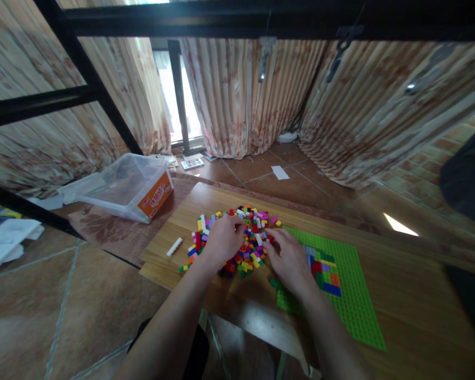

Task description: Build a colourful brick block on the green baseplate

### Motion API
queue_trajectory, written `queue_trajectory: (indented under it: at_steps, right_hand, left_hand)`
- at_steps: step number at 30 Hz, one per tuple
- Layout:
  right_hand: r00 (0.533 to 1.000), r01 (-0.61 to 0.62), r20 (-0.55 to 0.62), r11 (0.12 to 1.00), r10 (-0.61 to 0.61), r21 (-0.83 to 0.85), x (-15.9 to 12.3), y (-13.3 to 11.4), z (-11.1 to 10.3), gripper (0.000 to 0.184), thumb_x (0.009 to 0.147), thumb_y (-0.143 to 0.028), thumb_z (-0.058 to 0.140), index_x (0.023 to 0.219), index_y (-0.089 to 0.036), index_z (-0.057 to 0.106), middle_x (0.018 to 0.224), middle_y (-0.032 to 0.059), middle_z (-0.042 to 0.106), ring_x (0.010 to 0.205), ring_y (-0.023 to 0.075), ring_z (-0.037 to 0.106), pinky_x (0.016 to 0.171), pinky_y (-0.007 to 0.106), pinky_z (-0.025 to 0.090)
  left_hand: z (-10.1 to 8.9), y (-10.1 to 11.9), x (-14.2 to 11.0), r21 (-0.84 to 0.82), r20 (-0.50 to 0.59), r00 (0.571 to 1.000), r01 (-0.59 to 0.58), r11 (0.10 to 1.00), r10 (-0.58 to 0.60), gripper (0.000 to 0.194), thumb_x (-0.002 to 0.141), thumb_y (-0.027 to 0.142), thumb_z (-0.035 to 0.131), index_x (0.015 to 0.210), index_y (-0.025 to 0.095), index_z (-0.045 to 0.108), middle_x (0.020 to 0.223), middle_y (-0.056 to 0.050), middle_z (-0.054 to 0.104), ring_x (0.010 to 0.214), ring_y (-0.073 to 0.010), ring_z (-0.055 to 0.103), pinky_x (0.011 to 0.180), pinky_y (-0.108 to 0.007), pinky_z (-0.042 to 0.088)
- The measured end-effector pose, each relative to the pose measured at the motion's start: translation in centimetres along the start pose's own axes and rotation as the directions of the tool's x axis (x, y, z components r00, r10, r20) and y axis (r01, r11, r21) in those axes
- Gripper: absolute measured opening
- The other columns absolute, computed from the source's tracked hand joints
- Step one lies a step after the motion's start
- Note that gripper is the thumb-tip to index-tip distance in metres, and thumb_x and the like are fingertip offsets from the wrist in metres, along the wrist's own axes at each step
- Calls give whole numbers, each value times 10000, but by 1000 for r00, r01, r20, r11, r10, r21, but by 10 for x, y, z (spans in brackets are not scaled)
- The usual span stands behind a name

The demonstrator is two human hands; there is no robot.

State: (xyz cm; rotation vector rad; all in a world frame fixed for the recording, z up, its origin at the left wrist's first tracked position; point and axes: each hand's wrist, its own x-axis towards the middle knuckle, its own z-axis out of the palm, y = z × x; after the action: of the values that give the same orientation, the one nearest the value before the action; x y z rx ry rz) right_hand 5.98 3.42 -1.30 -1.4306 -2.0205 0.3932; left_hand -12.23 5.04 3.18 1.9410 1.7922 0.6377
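Loose toy bricks point(246, 257) heaped on tabletop point(193, 208), nearer its left edge. Risk: forearm sweep could push strays off near edge; right wrist could knock the built patch point(328, 274) on green baseplate point(358, 295). Left hand point(225, 238) arched over heap, fingertips bunched, grip hard to tell; right hand point(291, 258) crosses green baseplate's left edge, thumb and fingers parted.

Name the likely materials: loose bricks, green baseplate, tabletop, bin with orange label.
Loose bricks: probably rigid plastic; solid, bright colours.
Green baseplate: likely plastic; regular stud-like grid.
Tabletop: wood or wood-look laminate, can't tell; grain, glossy reflection.
Bin: clear plastic, apparently; see-through walls.
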Motion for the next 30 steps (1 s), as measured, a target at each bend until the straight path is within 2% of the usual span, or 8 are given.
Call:
queue_trajectory:
  at_steps: [4, 7, 10, 13, 17, 20, 24, 30]
  right_hand:
    - [995, 57, 79, 997, -53, -50, -1, -2, 10, 362, 881, -256, 549, 1226, -178, 624, 1243, 110, 639, 1148, 268, 551, 991, 434, 439]
    - [993, 74, 92, 997, -70, -38, 0, -4, 14, 303, 871, -212, 561, 1152, -183, 668, 1181, 93, 674, 1085, 260, 571, 964, 428, 450]
    - [998, 53, 45, 998, -54, 33, 1, -8, 13, 237, 889, -188, 525, 1023, -194, 720, 1044, 81, 721, 986, 240, 609, 909, 402, 476]
    - [997, -61, -42, 981, 70, 185, 0, -14, 9, 220, 890, -246, 542, 986, -205, 735, 998, 75, 739, 947, 232, 642, 879, 392, 494]
    - [940, -248, -64, 799, 335, 548, 1, -22, 6, 232, 842, -350, 608, 975, -201, 726, 954, 58, 756, 867, 210, 684, 811, 364, 531]
    - [896, -282, -32, 622, 443, 730, 2, -25, 7, 258, 780, -382, 665, 935, -183, 719, 875, 48, 763, 764, 193, 691, 734, 340, 552]
    - [884, -276, -22, 560, 466, 781, 2, -26, 9, 246, 753, -379, 688, 909, -196, 739, 837, 33, 761, 712, 173, 675, 692, 319, 545]
    - [854, -268, 0, 440, 520, 857, 2, -30, 7, 186, 674, -332, 747, 802, -198, 766, 713, 6, 732, 637, 140, 618, 619, 272, 495]
  left_hand:
    - [4, -2, -1, -6, 11, 999, -35, 999, 35, 251, 868, 173, 491, 809, 181, 735, 826, -59, 749, 748, -170, 656, 671, -256, 417]
    - [6, -3, -1, 0, 17, 998, -61, 998, 61, 252, 868, 179, 493, 819, 188, 740, 831, -56, 750, 759, -173, 658, 676, -258, 419]
    - [6, -3, -1, -8, 25, 998, -61, 998, 61, 250, 859, 166, 496, 805, 182, 740, 846, -60, 750, 782, -176, 658, 695, -261, 420]
    - [4, -3, 0, -78, 49, 997, -61, 995, 65, 244, 852, 162, 495, 823, 167, 737, 838, -57, 741, 762, -167, 640, 693, -259, 419]
    - [4, 0, -1, -317, 139, 980, -89, 944, 139, 250, 875, 265, 495, 830, 152, 713, 723, -15, 679, 637, -128, 560, 587, -231, 392]
    - [7, 5, -2, -502, 210, 969, -5, 865, 127, 282, 871, 347, 510, 789, 136, 678, 623, 10, 597, 556, -107, 487, 509, -213, 356]
    - [12, 13, -4, -592, 166, 983, 37, 805, 77, 187, 815, 285, 570, 754, 131, 657, 633, 11, 597, 568, -100, 495, 532, -205, 386]
    - [15, 15, -6, -579, 161, 980, -2, 815, 117, 165, 820, 239, 549, 709, 141, 622, 570, 25, 565, 521, -94, 478, 516, -206, 381]
